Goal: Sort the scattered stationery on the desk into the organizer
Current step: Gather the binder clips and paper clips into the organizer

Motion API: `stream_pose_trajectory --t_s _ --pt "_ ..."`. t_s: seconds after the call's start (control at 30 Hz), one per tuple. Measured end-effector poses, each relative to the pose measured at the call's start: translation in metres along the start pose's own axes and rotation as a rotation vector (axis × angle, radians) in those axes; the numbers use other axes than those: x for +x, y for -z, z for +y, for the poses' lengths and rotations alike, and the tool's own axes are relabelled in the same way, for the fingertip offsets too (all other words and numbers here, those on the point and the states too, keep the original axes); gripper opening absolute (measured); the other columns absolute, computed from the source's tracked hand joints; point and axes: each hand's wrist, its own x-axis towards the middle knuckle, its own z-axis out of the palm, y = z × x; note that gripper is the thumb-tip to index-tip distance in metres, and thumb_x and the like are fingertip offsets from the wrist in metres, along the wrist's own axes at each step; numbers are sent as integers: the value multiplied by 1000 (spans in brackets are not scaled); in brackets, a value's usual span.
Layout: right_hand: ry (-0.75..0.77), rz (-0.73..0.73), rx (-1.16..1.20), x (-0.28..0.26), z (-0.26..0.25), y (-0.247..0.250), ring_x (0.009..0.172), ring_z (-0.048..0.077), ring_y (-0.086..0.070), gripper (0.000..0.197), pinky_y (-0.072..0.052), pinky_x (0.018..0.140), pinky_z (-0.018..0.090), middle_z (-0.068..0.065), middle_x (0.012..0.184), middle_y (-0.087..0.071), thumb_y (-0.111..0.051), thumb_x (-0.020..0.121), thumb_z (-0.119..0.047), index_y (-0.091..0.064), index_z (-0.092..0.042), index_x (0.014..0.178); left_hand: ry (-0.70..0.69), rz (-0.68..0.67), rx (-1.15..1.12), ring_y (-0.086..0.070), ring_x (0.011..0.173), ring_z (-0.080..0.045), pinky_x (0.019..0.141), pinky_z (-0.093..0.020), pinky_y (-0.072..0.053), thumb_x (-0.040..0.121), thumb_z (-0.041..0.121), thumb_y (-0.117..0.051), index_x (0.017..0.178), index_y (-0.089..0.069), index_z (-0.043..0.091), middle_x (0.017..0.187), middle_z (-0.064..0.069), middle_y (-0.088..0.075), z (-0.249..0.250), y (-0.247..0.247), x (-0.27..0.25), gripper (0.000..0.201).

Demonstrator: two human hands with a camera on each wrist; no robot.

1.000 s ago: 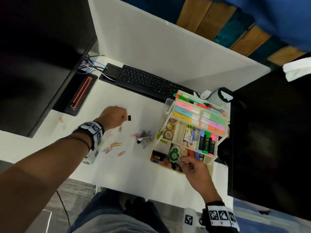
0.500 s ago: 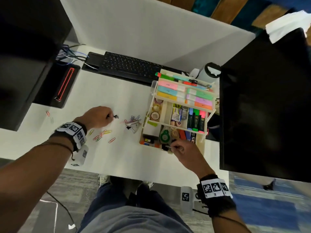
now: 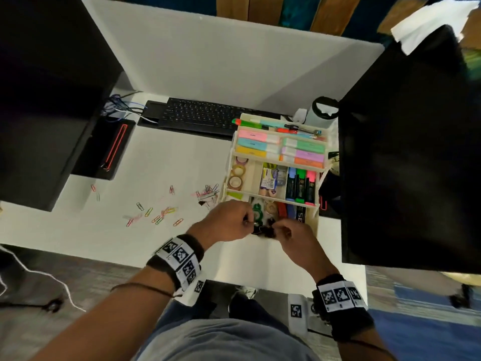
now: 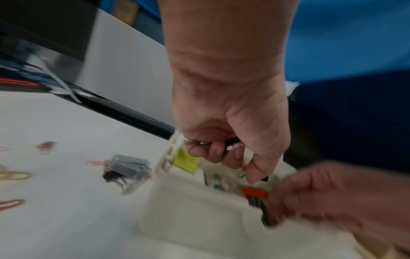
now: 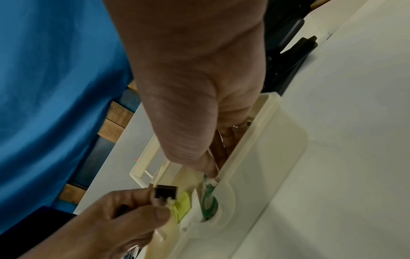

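The cream organizer [image 3: 230,162] stands on the white desk right of the middle, holding tape rolls, sticky-note pads and highlighters. My left hand [image 3: 247,222] is over its front compartment and pinches a small black binder clip [image 5: 166,191], whose silver handles [image 4: 231,145] show between the fingers. Beside it, my right hand [image 3: 282,231] reaches down into the same compartment [image 5: 261,140]. Its curled fingers pinch a dark binder clip [image 4: 266,217], blurred in the left wrist view. Coloured paper clips [image 3: 161,213] lie scattered on the desk to the left, with a small pile of clips [image 3: 207,194] against the organizer.
A black keyboard [image 3: 197,115] lies behind the organizer, with a white bottle [image 3: 321,112] at its right. A dark monitor [image 3: 46,87] and a black dock [image 3: 112,149] fill the left; another black screen [image 3: 411,152] stands close on the right. The desk's front edge is just below my hands.
My left hand has moved right from the scattered clips to the organizer's front compartment, carrying the black binder clip. My right hand has stayed at that compartment.
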Motion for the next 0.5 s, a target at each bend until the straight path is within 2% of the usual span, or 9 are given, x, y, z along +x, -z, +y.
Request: stream_pose_trajectory --t_s 0.1,0.17,0.23,0.3,0.37,0.4,0.5 --pt "17 36 71 -5 5 9 90 2 -67 14 -54 81 23 -10 98 -73 -65 99 -12 -75 -21 104 -6 -127 100 -66 87 -19 79 -34 -57 87 27 -65 84 -60 31 93 6 -70 11 -16 14 7" --pt "10 53 122 -7 10 11 91 -4 -67 14 -55 82 23 -15 96 -73 -66 98 -10 -74 -20 103 16 -183 131 -66 92 -21 84 -36 -57 89 27 -63 87 -60 34 99 4 -71 10 -19 20 7" --pt "9 78 128 -8 15 12 92 0 -68 12 -57 83 27 -13 97 -74 -68 98 -11 -75 -19 102 26 -231 137 -67 96 -21 86 -35 -57 89 26 -63 95 -65 31 104 4 -71 7 -16 25 7" --pt "12 105 129 -10 18 10 92 4 -68 13 -58 85 30 -10 99 -75 -68 97 -11 -75 -19 103 18 -254 83 -66 92 -18 79 -28 -55 88 24 -66 104 -68 26 100 7 -67 8 -11 28 16" --pt "15 139 134 -12 20 8 92 5 -69 14 -58 86 31 -11 99 -75 -68 97 -10 -75 -20 103 16 -216 13 -61 81 -10 68 -22 -48 87 21 -69 108 -67 24 94 11 -61 16 -7 28 21" --pt "17 156 139 -13 18 7 91 4 -69 14 -59 85 31 -11 98 -74 -68 97 -9 -75 -20 103 18 -191 -25 -61 82 -10 68 -23 -49 86 20 -70 108 -66 25 96 10 -61 19 -6 28 23" --pt "28 210 148 -13 10 5 87 3 -68 14 -59 81 30 -10 95 -74 -68 95 -7 -74 -19 99 -4 -190 25 -64 99 -20 85 -33 -56 85 30 -72 117 -62 29 111 3 -63 22 -15 25 33"
